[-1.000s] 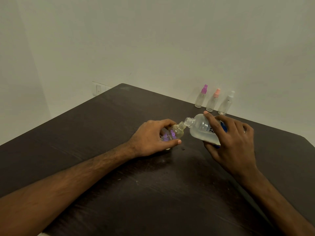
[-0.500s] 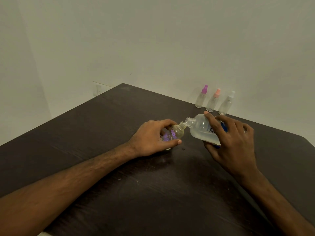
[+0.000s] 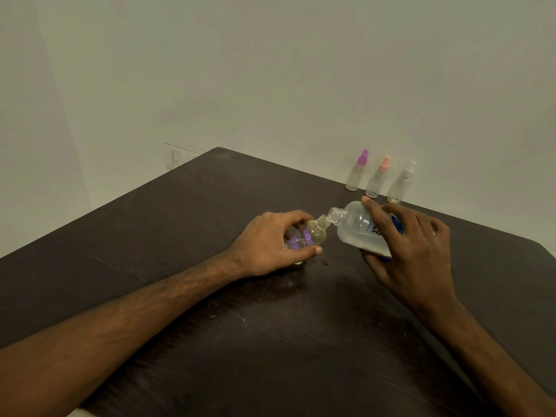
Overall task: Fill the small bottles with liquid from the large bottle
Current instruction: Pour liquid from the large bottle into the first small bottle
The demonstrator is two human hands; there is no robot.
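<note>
While the left hand (image 3: pixel 270 242), resting on the dark worktop (image 3: pixel 180 236), is curling fingers and thumb around a tilted small bottle (image 3: pixel 310 234) with a purple print, the right hand (image 3: pixel 412 251) is gripping the large bottle (image 3: pixel 355 227) tipped sideways, its open neck meeting the small bottle's mouth between the two hands. Three capped spray bottles (image 3: pixel 377 180) are standing in a row just beyond the right hand.

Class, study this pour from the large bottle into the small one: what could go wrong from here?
1. The large bottle and small bottle both tilt, with narrow mouths: liquid may miss and wet the table.
2. The right hand is near the spray bottles and could knock one over.
</note>
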